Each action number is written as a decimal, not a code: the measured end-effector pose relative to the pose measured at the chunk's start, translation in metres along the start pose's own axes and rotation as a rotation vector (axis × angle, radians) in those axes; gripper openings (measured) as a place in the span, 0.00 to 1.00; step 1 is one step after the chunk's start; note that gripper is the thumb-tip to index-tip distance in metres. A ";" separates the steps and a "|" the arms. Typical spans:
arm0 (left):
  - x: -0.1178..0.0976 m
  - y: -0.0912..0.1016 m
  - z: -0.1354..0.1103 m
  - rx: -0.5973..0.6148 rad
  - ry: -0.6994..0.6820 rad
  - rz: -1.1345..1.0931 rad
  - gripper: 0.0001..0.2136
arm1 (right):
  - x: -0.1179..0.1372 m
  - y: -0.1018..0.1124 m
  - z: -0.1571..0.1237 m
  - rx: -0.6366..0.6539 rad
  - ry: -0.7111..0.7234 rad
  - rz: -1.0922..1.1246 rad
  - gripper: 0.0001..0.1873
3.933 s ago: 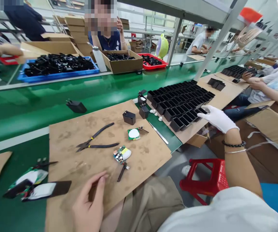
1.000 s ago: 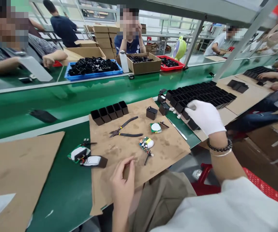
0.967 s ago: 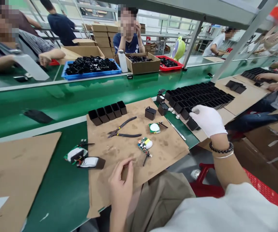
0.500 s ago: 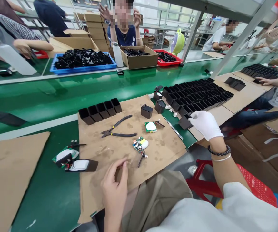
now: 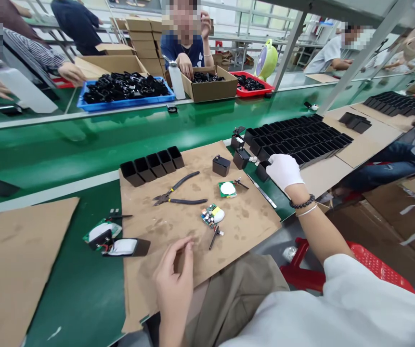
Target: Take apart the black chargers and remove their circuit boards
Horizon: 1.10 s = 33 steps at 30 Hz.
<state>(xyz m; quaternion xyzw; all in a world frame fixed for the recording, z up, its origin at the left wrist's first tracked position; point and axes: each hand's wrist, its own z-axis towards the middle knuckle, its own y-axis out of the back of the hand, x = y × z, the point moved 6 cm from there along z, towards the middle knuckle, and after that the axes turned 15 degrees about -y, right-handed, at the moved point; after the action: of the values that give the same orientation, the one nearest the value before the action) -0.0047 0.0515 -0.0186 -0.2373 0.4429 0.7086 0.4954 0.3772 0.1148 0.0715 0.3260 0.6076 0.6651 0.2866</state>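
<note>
My right hand [image 5: 283, 171], in a white glove, grips an open-topped black plastic case [image 5: 263, 170] at the near corner of the rows of cases [image 5: 297, 140]. Bare and curled, my left hand [image 5: 175, 270] hovers over the cardboard sheet [image 5: 178, 221] with thumb and fingertips close together; nothing shows between them. On that sheet lie diagonal cutters [image 5: 178, 190], a circuit board with white putty [image 5: 213, 215], another board [image 5: 227, 189] and a closed black case [image 5: 221, 165]. Several empty cases [image 5: 151, 166] stand in a line along its back edge.
Wired boards and a case [image 5: 121, 246] lie at the left. Metal tweezers [image 5: 263, 192] rest by the sheet's right edge. Beyond the green belt [image 5: 84, 137] stand a blue tray [image 5: 128, 101], a carton [image 5: 211, 91] and a red tray [image 5: 254, 91] of black parts. Co-workers sit across.
My right hand has moved left and slightly up with the black case. My left hand keeps its pose. A co-worker opposite has lowered one hand into the carton.
</note>
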 end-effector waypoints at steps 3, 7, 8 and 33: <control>-0.002 0.000 0.001 0.008 -0.029 0.037 0.10 | -0.009 0.010 -0.004 -0.033 -0.005 0.062 0.14; -0.003 0.001 0.001 0.025 -0.029 0.038 0.11 | -0.038 0.040 0.004 -0.126 -0.100 0.147 0.24; -0.004 0.001 0.001 0.027 -0.027 0.034 0.11 | -0.046 0.045 0.009 -0.120 -0.134 0.158 0.26; -0.018 -0.001 0.009 0.041 -0.033 -0.065 0.08 | -0.007 0.056 -0.012 0.164 -0.034 0.024 0.53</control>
<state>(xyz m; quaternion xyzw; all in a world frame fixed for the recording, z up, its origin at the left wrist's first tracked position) 0.0048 0.0505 -0.0003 -0.2295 0.4411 0.6868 0.5301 0.3731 0.0966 0.1258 0.3669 0.6512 0.6107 0.2614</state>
